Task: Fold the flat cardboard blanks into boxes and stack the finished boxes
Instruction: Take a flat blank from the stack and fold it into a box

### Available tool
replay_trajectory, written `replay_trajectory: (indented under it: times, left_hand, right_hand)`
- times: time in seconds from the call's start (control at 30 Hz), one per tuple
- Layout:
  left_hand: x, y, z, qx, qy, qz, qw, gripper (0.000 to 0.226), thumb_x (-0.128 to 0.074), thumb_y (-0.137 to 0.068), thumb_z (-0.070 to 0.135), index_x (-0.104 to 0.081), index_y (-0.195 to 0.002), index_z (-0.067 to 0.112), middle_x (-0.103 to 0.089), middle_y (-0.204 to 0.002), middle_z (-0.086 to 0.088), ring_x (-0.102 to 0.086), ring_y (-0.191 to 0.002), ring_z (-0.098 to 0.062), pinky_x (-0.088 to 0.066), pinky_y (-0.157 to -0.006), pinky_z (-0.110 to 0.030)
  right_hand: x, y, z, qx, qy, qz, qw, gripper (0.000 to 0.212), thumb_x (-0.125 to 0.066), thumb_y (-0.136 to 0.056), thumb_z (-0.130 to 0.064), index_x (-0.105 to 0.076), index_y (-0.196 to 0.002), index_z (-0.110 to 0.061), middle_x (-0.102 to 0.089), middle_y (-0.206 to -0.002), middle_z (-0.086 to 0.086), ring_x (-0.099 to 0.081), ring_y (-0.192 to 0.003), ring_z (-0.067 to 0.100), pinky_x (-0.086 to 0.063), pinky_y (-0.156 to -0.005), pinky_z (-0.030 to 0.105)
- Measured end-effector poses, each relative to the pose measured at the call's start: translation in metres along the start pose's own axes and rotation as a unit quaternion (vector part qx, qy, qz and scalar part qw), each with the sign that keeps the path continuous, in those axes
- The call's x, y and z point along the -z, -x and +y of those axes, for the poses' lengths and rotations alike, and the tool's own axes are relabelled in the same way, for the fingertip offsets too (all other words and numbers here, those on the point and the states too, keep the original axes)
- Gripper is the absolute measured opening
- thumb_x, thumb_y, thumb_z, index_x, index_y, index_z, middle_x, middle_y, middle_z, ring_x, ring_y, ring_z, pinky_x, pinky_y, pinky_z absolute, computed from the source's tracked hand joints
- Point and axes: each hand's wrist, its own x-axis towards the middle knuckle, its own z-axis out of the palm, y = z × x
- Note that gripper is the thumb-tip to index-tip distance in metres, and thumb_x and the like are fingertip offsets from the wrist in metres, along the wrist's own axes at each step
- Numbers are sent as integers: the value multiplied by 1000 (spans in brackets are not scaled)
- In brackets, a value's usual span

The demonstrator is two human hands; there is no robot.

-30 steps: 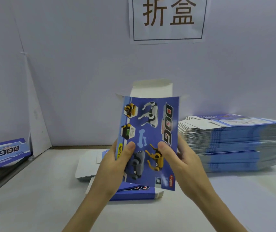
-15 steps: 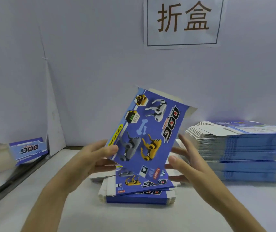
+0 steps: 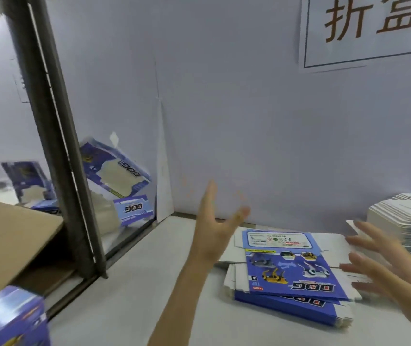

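A folded blue "DOG" box (image 3: 114,171) is in the air at the left, tilted, just right of a dark metal post, above other blue boxes (image 3: 134,208) lying beyond the table's left edge. My left hand (image 3: 214,226) is raised over the table with fingers spread, holding nothing. My right hand (image 3: 379,260) hovers at the right, fingers straight and blurred, also empty. Between the hands lies a small pile of flat blue blanks (image 3: 289,278). A tall stack of flat blanks (image 3: 404,218) stands at the far right.
A dark metal post (image 3: 57,146) rises at the left table edge. A brown cardboard carton (image 3: 7,240) sits left of it, with a blue box (image 3: 9,318) at the bottom left corner. A white wall (image 3: 249,121) with a printed sign (image 3: 374,28) backs the white table (image 3: 137,283).
Both hands let go of the folded box, which now flies left toward the boxes past the post. The view swung left, and both hands are open and empty.
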Motion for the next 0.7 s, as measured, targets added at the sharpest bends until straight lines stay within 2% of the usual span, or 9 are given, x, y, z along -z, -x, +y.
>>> replay_trajectory:
  times: [0.03, 0.1, 0.2, 0.27, 0.37, 0.47, 0.57, 0.63, 0.7]
  left_hand:
    - [-13, 3, -9, 0, -74, -69, 995, 74, -71, -82, 46, -36, -145, 33, -43, -144, 15, -37, -134, 0, -31, -98, -6]
    - [-43, 16, -29, 4, -232, -197, 952, 55, -64, -89, 42, -47, -140, 31, -48, -142, 8, -41, -133, -11, -35, -105, -18]
    - [-79, 42, -60, -3, -438, -344, 830, 72, -48, -94, 54, -16, -153, 28, -8, -162, -1, -1, -149, -19, 3, -119, -40]
    - [-86, 49, -71, 16, -488, -387, 783, 77, -37, -94, 63, -2, -154, 29, 7, -163, -3, 14, -148, -20, 11, -118, -42]
    - [-82, 45, -73, 20, -503, -396, 768, 78, -42, -93, 61, -7, -154, 27, 0, -163, -1, 2, -149, -22, -5, -120, -39]
    - [-81, 42, -62, -1, -528, -418, 740, 72, -54, -94, 41, -17, -153, 25, -14, -160, -5, -16, -146, -25, -24, -115, -39]
    - [-77, 39, -47, -5, -532, -447, 719, 57, -53, -95, 32, -32, -147, 21, -33, -151, -9, -35, -135, -27, -36, -107, -39]
    - [-69, 33, -34, -24, -524, -423, 739, 41, -48, -98, 28, -44, -139, 21, -46, -142, -8, -44, -128, -28, -39, -102, -36]
    - [-55, 23, -18, -79, -504, -313, 801, 28, -44, -100, 26, -56, -125, 26, -61, -125, -3, -55, -114, -25, -44, -92, -35]
  right_hand:
    - [0, 1, 1, -4, 7, -5, 1000, 54, -67, -66, -62, -52, -118, -61, -62, -119, -25, -72, -89, 6, -56, -77, 42]
    - [0, 2, 4, -20, 33, -19, 999, 55, -68, -65, -61, -57, -117, -51, -64, -118, -22, -71, -89, 6, -56, -81, 43]
    - [-4, 2, 9, -39, 91, -52, 994, 45, -64, -72, -45, -55, -116, -46, -61, -121, -18, -69, -90, 0, -54, -77, 29]
    - [-4, 1, 14, -42, 135, -60, 988, 34, -65, -85, -36, -54, -115, -45, -58, -123, -19, -67, -91, -2, -52, -75, 22]
    - [-2, -3, 22, -51, 182, -62, 980, 34, -62, -93, -29, -51, -121, -43, -55, -126, -19, -66, -91, -4, -50, -74, 15]
    - [0, -7, 26, -52, 204, -35, 977, 36, -61, -94, -27, -49, -126, -39, -56, -123, -16, -64, -83, -10, -45, -64, 7]
    - [5, -9, 25, -55, 184, -3, 981, 32, -60, -95, -23, -49, -121, -38, -58, -121, -10, -66, -86, -1, -48, -64, 12]
    - [9, -10, 23, -38, 158, 52, 985, 32, -61, -94, -16, -54, -121, -33, -61, -121, -6, -67, -93, 10, -52, -73, 26]
    - [15, -11, 19, -6, 125, 123, 984, 34, -62, -93, -10, -58, -122, -28, -64, -119, -4, -66, -97, 13, -49, -77, 32]
